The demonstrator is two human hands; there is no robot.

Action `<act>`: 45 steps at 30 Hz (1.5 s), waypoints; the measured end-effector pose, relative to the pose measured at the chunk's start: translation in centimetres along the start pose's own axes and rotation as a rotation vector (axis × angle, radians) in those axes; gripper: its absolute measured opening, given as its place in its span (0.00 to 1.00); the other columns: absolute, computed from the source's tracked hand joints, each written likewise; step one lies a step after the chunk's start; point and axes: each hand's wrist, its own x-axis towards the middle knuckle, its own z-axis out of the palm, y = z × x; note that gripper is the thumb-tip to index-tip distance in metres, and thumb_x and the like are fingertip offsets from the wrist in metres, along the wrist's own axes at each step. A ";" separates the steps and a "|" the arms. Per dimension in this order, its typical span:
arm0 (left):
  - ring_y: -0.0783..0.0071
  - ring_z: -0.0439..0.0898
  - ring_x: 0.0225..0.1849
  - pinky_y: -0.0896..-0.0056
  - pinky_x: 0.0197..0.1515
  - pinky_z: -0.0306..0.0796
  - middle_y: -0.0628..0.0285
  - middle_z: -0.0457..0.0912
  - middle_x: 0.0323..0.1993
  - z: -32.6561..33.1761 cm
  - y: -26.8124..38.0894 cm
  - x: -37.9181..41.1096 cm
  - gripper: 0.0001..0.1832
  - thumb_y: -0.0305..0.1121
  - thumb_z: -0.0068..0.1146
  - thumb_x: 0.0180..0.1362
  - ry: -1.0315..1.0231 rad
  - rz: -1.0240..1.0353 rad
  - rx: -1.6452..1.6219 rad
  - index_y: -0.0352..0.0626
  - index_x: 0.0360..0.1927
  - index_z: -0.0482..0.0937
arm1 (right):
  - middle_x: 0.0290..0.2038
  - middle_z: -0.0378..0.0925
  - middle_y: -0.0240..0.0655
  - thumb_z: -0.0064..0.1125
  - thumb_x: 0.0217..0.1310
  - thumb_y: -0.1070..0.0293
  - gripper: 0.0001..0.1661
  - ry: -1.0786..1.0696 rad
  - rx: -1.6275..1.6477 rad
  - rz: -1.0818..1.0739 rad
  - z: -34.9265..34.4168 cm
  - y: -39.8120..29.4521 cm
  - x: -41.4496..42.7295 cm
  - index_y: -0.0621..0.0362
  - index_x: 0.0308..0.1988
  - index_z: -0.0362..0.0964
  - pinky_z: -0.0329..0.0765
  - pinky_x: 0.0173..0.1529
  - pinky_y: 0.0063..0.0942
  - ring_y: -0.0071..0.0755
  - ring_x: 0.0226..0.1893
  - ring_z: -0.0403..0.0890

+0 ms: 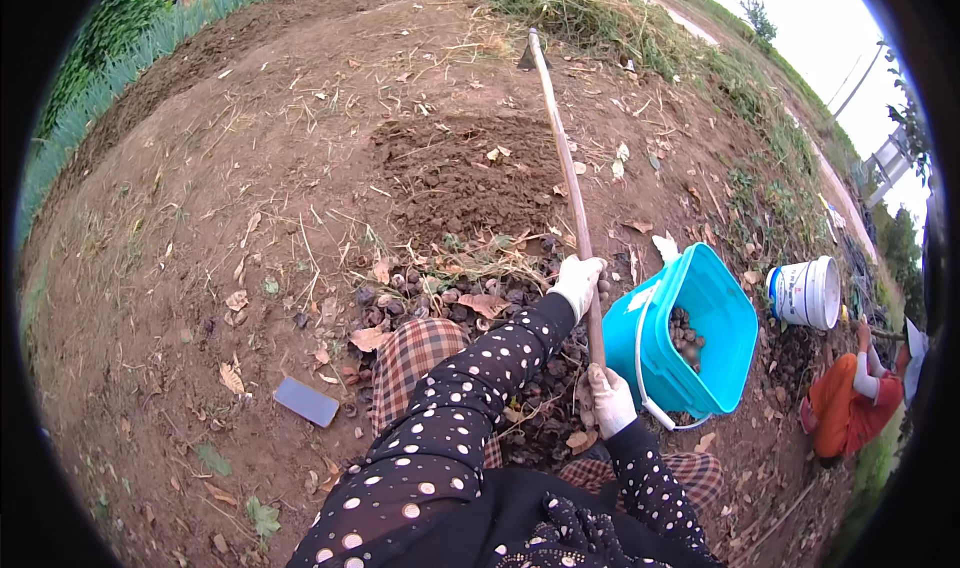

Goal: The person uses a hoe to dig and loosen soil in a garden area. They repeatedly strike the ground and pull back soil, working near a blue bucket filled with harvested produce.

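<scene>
My left hand (579, 283), in a white glove, is closed around the wooden handle (560, 140) of a hoe. Lower down, near its end, my gloved right hand (611, 401) grips the same handle. The handle slants away from me, and its dark metal blade (534, 59) rests at the far end on the soil. Dark-husked nuts, apparently walnuts (536, 425), lie heaped with dry leaves between my knees, partly hidden by my left arm. Just right of my hands, a turquoise bucket (637, 335) leans with several pale brown nuts (684, 335) inside.
A smartphone (306, 401) lies on the soil to the left. Loosened earth (472, 178) lies ahead, and cut weeds (585, 12) are heaped beyond. At right are a white bucket (802, 292) on its side and a crouching person (862, 410). Green onion plants (127, 72) line the far left.
</scene>
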 end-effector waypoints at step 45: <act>0.67 0.76 0.20 0.62 0.23 0.75 0.58 0.76 0.25 4.3 1.5 -2.0 0.13 0.29 0.58 0.56 -0.186 0.064 0.028 0.38 0.41 0.68 | 0.17 0.67 0.28 0.53 0.72 0.49 0.22 0.169 -0.039 -0.163 -0.7 0.3 -4.1 0.59 0.37 0.68 0.64 0.13 0.22 0.22 0.08 0.65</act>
